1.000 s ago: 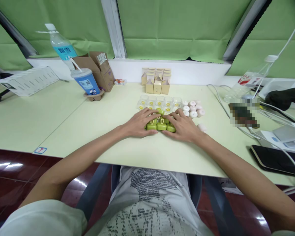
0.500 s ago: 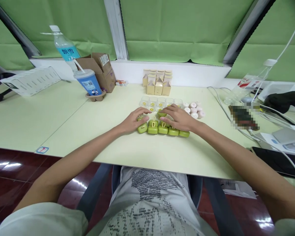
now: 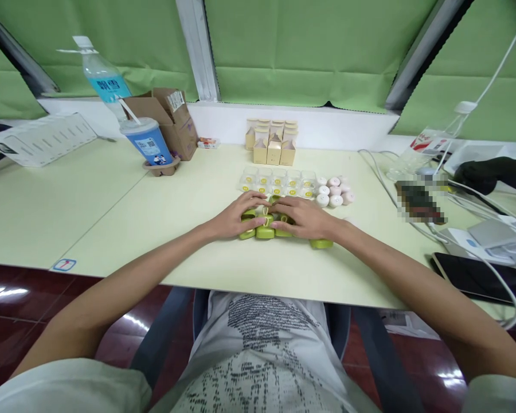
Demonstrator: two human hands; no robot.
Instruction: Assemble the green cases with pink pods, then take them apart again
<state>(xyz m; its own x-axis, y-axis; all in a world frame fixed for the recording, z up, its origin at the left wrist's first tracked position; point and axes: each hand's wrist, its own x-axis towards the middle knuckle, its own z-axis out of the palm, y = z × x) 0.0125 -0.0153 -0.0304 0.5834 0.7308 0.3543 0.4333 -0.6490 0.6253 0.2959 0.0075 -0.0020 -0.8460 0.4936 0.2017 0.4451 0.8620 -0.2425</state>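
Small glossy green cases with yellow cord loops stand clustered on the desk before me; one green case (image 3: 265, 232) shows between my hands. My left hand (image 3: 238, 215) rests against the left side of the cluster, fingers spread and thumb over the near side. Lying across the middle and right of the cluster is my right hand (image 3: 307, 218), fingers apart, hiding several cases. Its fingertips nearly meet those of the left. Another green case (image 3: 321, 244) sticks out below the right wrist. Whether either hand grips a single case is hidden.
Behind the cluster stand clear plastic containers (image 3: 277, 175) with yellow stickers, and pale round items (image 3: 335, 201) to their right. Open kraft boxes (image 3: 274, 150) are farther back. A blue cup (image 3: 150, 143) and a cardboard box (image 3: 183, 135) are left; cables and a black tablet (image 3: 485, 278) lie right.
Both hands have come slightly nearer and lower onto the green cases. The right hand now covers more of the front row. The whole view has shifted a little.
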